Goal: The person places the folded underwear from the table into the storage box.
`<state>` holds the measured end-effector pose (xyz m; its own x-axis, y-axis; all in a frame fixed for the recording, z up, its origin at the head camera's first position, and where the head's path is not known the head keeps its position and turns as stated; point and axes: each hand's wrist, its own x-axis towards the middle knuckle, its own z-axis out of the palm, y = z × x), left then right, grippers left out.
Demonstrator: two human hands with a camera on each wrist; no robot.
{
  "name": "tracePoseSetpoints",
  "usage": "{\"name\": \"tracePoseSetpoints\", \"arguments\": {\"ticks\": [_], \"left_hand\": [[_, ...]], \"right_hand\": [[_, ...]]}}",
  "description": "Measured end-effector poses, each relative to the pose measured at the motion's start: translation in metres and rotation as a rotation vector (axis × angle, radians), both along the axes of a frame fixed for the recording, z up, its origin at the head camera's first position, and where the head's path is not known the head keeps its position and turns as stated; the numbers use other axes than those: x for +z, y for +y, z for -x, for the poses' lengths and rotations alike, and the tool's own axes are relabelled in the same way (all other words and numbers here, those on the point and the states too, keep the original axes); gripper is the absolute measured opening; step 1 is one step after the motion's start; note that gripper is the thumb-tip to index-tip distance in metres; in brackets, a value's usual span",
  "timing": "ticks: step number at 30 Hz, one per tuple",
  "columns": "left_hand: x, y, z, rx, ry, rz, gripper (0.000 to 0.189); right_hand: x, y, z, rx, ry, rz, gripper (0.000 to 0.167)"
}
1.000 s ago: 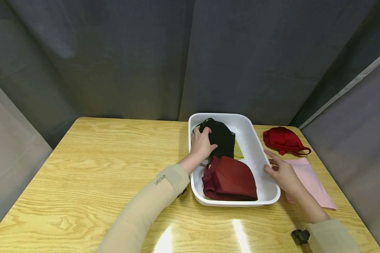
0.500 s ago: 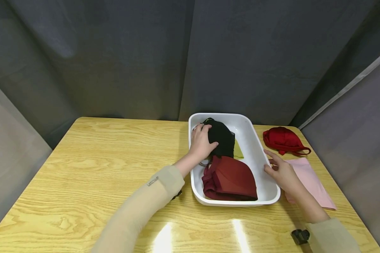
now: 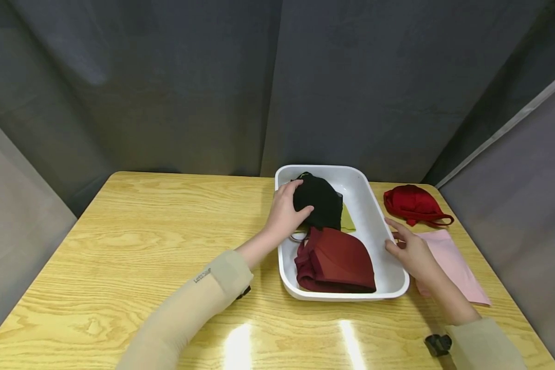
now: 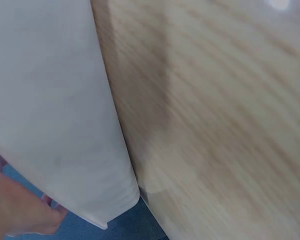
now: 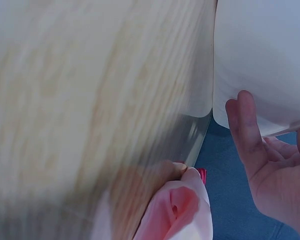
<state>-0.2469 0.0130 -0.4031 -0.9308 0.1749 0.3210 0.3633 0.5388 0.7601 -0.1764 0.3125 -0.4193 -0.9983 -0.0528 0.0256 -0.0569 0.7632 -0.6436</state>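
Note:
In the head view a white plastic bin [image 3: 381,275] holds a folded black bra [image 3: 324,200] at the back and a folded dark red bra [image 3: 342,262] in front. My left hand [image 3: 284,210] reaches over the bin's left rim, fingers and thumb spread loosely at the black bra's left side. The right hand [image 3: 411,252] holds the right rim, its thumb over the edge and fingers against the outer wall. The right wrist view shows these fingers [image 5: 247,120] on the bin's outside. A left-hand part [image 4: 20,207] shows beyond the bin wall in the left wrist view.
A bright red bra [image 3: 411,203] and a pink cloth [image 3: 448,262] lie on the wooden table [image 3: 166,231] right of the bin. A yellow-green piece [image 3: 347,221] shows under the black bra. Grey curtains [image 3: 213,87] stand behind and at both sides.
My left hand has drawn back leftward from the black bra toward the bin's left rim, its forearm shifting left too. The right hand stays on the bin's rim.

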Motion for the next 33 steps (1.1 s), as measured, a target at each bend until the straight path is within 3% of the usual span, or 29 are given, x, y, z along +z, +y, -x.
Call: {"name": "tracePoseSetpoints", "arguments": {"ticks": [7,15,22,33], "left_hand": [[-0.002,-0.010,-0.009,-0.011,0.029,-0.081,0.060],[-0.003,-0.022,-0.026,-0.027,0.039,-0.080,0.058],[-0.002,-0.034,-0.041,-0.049,0.038,-0.071,0.059],[-0.007,-0.051,-0.058,-0.054,-0.036,-0.087,0.062]], "right_hand": [[-0.001,0.000,0.000,-0.004,0.002,0.008,0.057],[-0.002,-0.001,-0.002,-0.013,-0.019,0.056,0.058],[0.000,-0.002,-0.002,-0.004,0.008,0.035,0.057],[-0.001,0.000,0.000,0.008,0.027,0.014,0.056]]}}
